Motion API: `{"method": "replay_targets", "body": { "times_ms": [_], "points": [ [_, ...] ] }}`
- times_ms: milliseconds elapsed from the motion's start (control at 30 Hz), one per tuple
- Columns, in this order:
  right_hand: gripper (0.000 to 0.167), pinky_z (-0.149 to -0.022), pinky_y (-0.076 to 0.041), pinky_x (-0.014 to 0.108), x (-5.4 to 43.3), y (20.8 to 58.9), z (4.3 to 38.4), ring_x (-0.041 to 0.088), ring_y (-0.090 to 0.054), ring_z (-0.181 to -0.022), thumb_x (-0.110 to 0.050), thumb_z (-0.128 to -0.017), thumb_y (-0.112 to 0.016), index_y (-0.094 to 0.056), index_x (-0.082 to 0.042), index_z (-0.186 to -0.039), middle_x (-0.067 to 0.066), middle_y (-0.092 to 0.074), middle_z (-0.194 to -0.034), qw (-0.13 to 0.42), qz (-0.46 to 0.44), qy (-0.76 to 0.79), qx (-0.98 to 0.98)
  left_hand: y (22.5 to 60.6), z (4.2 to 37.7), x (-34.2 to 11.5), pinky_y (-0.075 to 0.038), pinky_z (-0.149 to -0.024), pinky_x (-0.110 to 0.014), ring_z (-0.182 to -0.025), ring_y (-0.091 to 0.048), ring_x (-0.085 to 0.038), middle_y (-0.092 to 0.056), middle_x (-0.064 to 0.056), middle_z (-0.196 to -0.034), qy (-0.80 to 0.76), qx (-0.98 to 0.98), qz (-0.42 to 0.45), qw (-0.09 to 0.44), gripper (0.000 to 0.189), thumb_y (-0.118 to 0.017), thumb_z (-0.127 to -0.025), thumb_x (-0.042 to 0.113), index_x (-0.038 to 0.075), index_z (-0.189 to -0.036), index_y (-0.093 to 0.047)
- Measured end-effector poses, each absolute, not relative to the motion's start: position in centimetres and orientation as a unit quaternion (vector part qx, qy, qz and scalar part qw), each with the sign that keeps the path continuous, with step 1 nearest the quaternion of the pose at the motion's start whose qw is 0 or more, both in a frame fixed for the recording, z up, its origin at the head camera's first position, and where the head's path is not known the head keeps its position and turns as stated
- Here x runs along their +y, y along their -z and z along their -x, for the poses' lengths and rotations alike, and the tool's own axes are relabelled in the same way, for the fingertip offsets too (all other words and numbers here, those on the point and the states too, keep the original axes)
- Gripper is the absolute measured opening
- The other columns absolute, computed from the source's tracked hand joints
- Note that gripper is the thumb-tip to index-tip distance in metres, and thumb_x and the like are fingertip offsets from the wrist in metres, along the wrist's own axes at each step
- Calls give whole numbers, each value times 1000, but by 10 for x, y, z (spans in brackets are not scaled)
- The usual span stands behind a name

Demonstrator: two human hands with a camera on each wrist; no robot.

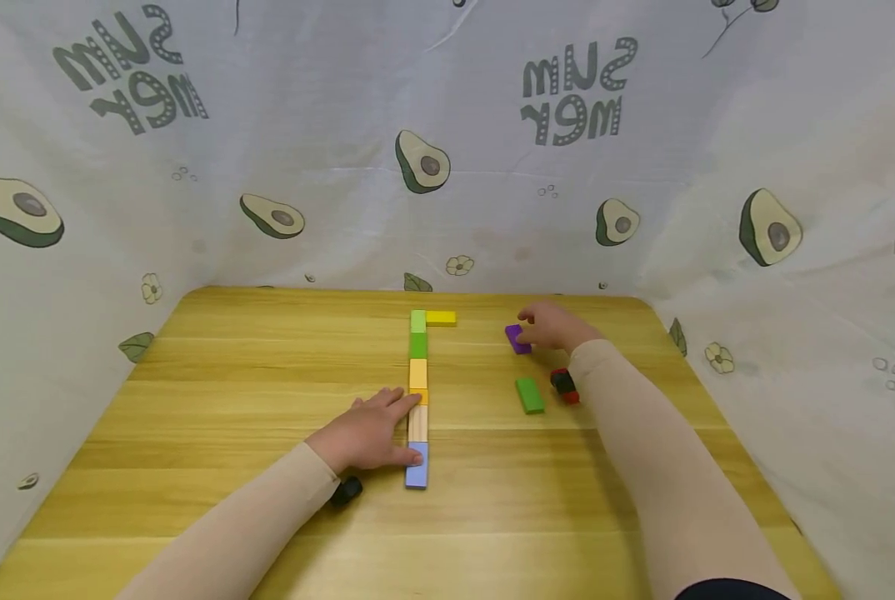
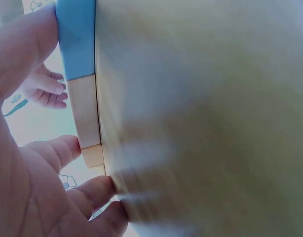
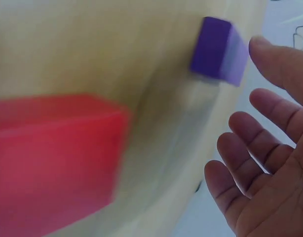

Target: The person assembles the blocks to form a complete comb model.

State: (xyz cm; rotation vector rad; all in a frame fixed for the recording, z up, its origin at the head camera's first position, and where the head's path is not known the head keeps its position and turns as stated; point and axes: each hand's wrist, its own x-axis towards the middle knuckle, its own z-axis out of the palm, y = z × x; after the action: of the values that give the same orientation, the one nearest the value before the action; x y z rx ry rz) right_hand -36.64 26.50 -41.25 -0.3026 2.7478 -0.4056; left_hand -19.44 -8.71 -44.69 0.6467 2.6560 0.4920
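A straight row of blocks runs away from me: a blue block point(image 1: 417, 477), a plain wood block point(image 1: 417, 423), orange and pale orange blocks point(image 1: 417, 373), then dark green point(image 1: 417, 346) and light green point(image 1: 417, 321). My left hand point(image 1: 368, 433) lies along its left side, thumb on the blue block and index fingertip at the orange one, fingers extended. At the far right, my right hand point(image 1: 556, 327) is at a purple block point(image 1: 517, 337), its thumb overlapping it in the head view. In the right wrist view its fingers are spread loosely beside the purple block point(image 3: 210, 49), not around it.
A yellow block point(image 1: 442, 318) juts right from the row's far end. Right of the row lie a green block point(image 1: 529, 396) and a red block point(image 1: 571, 398), partly covered by the black wrist camera. A printed curtain point(image 1: 342, 250) borders the wooden table point(image 1: 267, 358).
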Motion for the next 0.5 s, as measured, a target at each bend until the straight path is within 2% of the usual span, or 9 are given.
{"method": "replay_targets", "body": {
  "times_ms": [200,500],
  "points": [
    [66,-114,-46,58,274,420,354,42,-59,-128,-33,-98,-74,-52,1,-150,28,-60,-141,171,100,162,967,449,195,-88,-26,-125,-67,-160,-28,-39,-31,-15,-172,-176,941,-228,179,95,-77,-91,60,21,-166,-34],
    [73,-112,-49,56,276,432,348,36,-60,-122,-39,-98,-75,-46,-6,-156,22,-60,-141,177,58,181,966,450,195,-86,-27,-124,-69,-159,-29,-41,-32,-16,-171,-178,940,-234,174,95,-77,-91,59,20,-166,-35]
  ]
}}
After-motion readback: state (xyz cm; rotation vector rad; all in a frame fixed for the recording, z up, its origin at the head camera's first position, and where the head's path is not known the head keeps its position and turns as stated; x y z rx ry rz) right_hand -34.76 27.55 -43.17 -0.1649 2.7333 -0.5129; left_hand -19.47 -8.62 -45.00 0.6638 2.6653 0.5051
